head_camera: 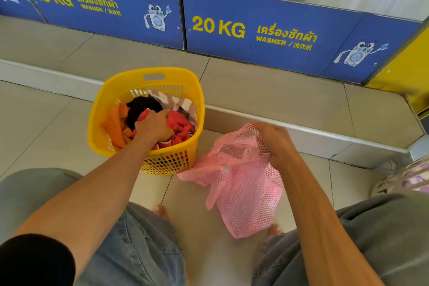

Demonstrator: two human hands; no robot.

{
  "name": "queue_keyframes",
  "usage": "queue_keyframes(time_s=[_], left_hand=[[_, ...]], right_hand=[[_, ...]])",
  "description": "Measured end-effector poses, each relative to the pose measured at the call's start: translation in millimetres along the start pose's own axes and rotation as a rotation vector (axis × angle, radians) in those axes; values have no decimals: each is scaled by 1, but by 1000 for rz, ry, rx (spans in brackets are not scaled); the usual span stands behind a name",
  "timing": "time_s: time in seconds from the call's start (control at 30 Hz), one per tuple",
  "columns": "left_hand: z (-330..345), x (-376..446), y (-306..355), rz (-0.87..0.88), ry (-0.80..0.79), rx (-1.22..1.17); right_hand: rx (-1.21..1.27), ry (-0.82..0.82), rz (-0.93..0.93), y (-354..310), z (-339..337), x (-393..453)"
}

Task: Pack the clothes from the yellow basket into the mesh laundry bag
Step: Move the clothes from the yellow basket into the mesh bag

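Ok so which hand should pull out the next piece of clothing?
Left. The left hand is already in the yellow basket on the clothes; the right hand holds the pink mesh bag.

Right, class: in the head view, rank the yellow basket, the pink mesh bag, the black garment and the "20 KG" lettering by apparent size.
1. Yellow basket and pink mesh bag: too alike to rank; the bag hangs nearer the camera.
2. "20 KG" lettering.
3. Black garment, partly covered.
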State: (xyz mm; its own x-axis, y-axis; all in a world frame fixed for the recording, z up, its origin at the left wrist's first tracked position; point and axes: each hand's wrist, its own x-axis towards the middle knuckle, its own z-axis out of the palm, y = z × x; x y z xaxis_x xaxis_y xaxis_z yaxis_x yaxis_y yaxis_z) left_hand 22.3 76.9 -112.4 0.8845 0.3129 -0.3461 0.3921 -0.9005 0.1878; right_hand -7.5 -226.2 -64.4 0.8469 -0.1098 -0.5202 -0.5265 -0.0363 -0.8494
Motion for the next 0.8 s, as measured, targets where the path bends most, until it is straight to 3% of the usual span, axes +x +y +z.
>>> queue_keyframes(time_s=[0.1, 0.23, 0.33, 0.47, 0.8], left_hand=[[-3, 9, -9, -36, 71, -27], [-23, 2, 1, 40, 160, -136], [-53, 2, 14, 12, 284, -196], [-83, -3, 16, 53, 325, -277], [-158, -48, 41, 175, 495, -885]], right_hand=[[17, 16, -10, -5, -12, -1], [32, 76, -64, -14, -18, 2], [19, 75, -22, -8, -7, 4], [3, 27, 42, 7, 16, 6], [14, -120, -41, 2, 52, -8]])
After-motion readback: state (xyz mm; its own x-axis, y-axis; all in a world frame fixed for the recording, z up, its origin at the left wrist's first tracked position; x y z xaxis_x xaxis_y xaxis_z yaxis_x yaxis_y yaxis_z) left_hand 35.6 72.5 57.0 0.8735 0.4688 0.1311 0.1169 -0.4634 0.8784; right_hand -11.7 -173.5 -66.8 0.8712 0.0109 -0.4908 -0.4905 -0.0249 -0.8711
